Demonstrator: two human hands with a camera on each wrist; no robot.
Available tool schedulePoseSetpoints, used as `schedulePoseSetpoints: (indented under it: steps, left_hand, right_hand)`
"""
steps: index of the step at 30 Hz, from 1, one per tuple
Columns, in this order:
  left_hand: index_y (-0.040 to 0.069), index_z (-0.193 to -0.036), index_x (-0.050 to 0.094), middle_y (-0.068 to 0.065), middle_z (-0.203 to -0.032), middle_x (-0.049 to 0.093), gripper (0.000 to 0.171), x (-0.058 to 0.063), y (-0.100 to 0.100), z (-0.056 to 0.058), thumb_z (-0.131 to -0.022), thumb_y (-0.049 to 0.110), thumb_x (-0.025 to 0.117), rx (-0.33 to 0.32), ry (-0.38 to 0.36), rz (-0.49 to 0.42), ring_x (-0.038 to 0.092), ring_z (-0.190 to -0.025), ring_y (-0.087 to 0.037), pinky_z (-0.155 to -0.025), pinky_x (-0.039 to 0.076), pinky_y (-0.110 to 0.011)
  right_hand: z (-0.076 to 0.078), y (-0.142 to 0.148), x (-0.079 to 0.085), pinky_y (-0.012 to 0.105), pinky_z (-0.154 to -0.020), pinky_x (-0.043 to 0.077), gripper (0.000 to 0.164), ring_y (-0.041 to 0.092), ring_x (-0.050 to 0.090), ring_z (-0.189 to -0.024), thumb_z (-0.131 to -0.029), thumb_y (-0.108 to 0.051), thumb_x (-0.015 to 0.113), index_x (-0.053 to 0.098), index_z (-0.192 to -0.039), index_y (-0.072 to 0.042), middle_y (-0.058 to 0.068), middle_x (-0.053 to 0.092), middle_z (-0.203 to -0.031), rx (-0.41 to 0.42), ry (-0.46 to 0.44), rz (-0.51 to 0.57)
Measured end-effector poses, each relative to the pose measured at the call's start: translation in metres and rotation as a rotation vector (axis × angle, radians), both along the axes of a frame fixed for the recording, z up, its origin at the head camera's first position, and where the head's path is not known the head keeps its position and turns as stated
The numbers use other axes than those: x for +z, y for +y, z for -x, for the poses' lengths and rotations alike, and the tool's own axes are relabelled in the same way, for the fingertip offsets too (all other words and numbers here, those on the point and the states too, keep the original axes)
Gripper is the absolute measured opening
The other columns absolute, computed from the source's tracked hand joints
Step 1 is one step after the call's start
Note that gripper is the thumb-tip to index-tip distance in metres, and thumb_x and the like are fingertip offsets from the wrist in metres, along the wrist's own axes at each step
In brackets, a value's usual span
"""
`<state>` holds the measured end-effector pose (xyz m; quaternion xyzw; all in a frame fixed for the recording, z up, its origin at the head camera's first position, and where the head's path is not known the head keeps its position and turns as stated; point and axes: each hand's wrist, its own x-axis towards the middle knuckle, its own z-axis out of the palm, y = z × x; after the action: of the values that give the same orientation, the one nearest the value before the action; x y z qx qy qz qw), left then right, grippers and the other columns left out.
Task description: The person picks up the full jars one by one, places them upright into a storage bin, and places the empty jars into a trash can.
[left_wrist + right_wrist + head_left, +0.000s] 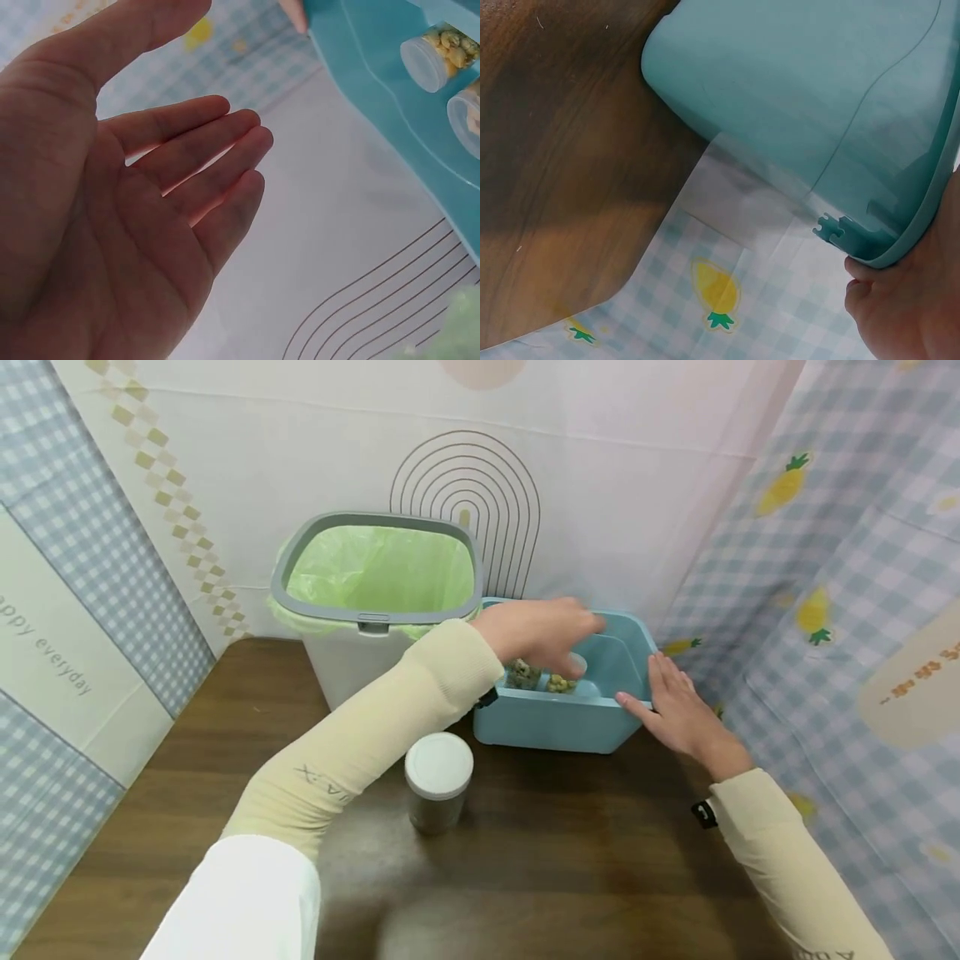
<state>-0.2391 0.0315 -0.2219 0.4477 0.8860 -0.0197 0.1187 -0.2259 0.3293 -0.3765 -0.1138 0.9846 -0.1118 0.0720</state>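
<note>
My left hand point(542, 631) is over the light blue storage box point(547, 725), holding nothing. In the left wrist view, the left palm point(120, 247) shows with its fingers extended and slightly spread. Small clear jars of yellowish-green dried pieces point(456, 48) lie inside the box, partly hidden by the left hand in the head view. At the box's right front corner, my right hand point(686, 714) rests on the rim, fingers along the right end and thumb on the front edge. A grey canister with a white lid point(438, 766) stands upright in front of the box.
To the left of the box is a trash bin point(330, 672) with a grey rim and green liner bag. Both stand on a dark wooden table point(525, 860). Patterned cloth hangs behind, and a checked cloth with pineapples point(817, 610) hangs close on the right.
</note>
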Motion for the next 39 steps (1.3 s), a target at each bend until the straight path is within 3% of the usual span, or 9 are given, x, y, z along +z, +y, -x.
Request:
schedulePoseSetpoints:
  steps: [10,18,26,35,39]
  left_hand:
    - [0.005,-0.166,0.028,-0.01,-0.172,0.033,0.076,0.005,-0.046,-0.031,-0.106,0.036,0.062,-0.025,0.072,-0.061,0.036,-0.159,-0.026,-0.13,0.032,-0.038]
    - [0.005,-0.169,0.016,-0.012,-0.178,0.016,0.091,0.01,-0.098,-0.051,-0.105,0.048,0.063,0.049,0.148,-0.149,0.016,-0.166,-0.028,-0.136,0.016,-0.042]
    - [0.002,-0.169,0.02,-0.015,-0.178,0.018,0.099,0.006,-0.157,-0.055,-0.101,0.061,0.061,0.158,0.257,-0.23,0.015,-0.166,-0.034,-0.136,0.015,-0.051]
    - [0.003,-0.17,0.007,-0.016,-0.179,0.005,0.106,0.0,-0.218,-0.049,-0.101,0.072,0.049,0.339,0.209,-0.183,0.006,-0.167,-0.035,-0.135,0.011,-0.053]
    - [0.001,-0.169,0.005,-0.019,-0.178,0.006,0.107,-0.004,-0.238,-0.05,-0.102,0.072,0.048,0.382,0.198,-0.175,0.007,-0.167,-0.037,-0.135,0.013,-0.055]
  right_hand:
    - [-0.001,0.004,-0.001,0.069,-0.13,-0.003,0.105,0.046,-0.015,-0.163,-0.106,-0.073,0.032,-0.017,-0.166,-0.002,0.021,-0.02,-0.175,-0.01,-0.001,-0.003]
    - [-0.001,0.01,-0.002,0.07,-0.129,-0.003,0.103,0.045,-0.016,-0.163,-0.107,-0.071,0.033,-0.018,-0.166,-0.003,0.019,-0.023,-0.175,-0.003,0.005,0.007]
    - [-0.001,0.01,-0.004,0.07,-0.129,-0.003,0.102,0.046,-0.017,-0.163,-0.108,-0.069,0.034,-0.018,-0.165,-0.002,0.02,-0.023,-0.175,0.002,0.006,0.017]
    - [-0.001,0.012,-0.003,0.069,-0.129,-0.005,0.103,0.046,-0.017,-0.163,-0.107,-0.069,0.034,-0.019,-0.165,-0.003,0.02,-0.023,-0.174,0.001,0.008,0.019]
    - [-0.001,0.01,-0.003,0.07,-0.129,-0.004,0.102,0.047,-0.017,-0.162,-0.108,-0.068,0.034,-0.019,-0.165,-0.001,0.021,-0.024,-0.174,0.004,0.001,0.016]
